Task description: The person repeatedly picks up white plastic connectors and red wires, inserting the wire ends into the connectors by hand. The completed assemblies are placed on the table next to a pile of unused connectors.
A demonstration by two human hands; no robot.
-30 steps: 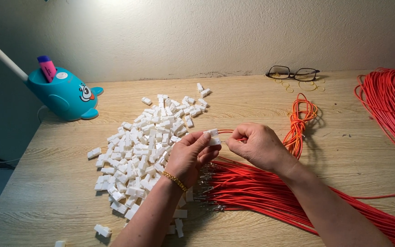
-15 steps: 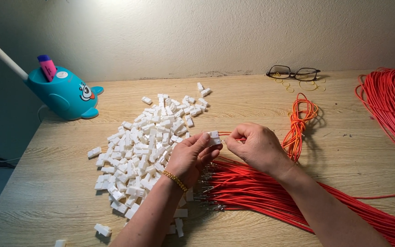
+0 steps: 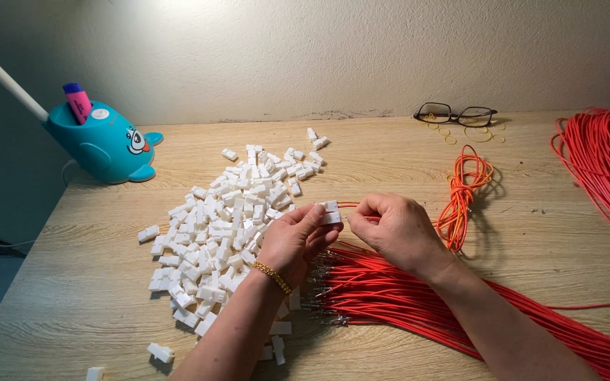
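I see the left hand (image 3: 292, 238) pinching a small white plastic connector (image 3: 330, 212) above the wooden table (image 3: 93, 282); the right hand (image 3: 395, 229) pinches a red wire (image 3: 351, 205) beside it; the connector pile (image 3: 227, 219) lies left, the red wire bundle (image 3: 404, 296) beneath.

No packages, labels, signs or screens show anywhere on the wooden desk; none on the wall.

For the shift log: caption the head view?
Left hand holds a white plastic connector while right hand feeds it a red wire.
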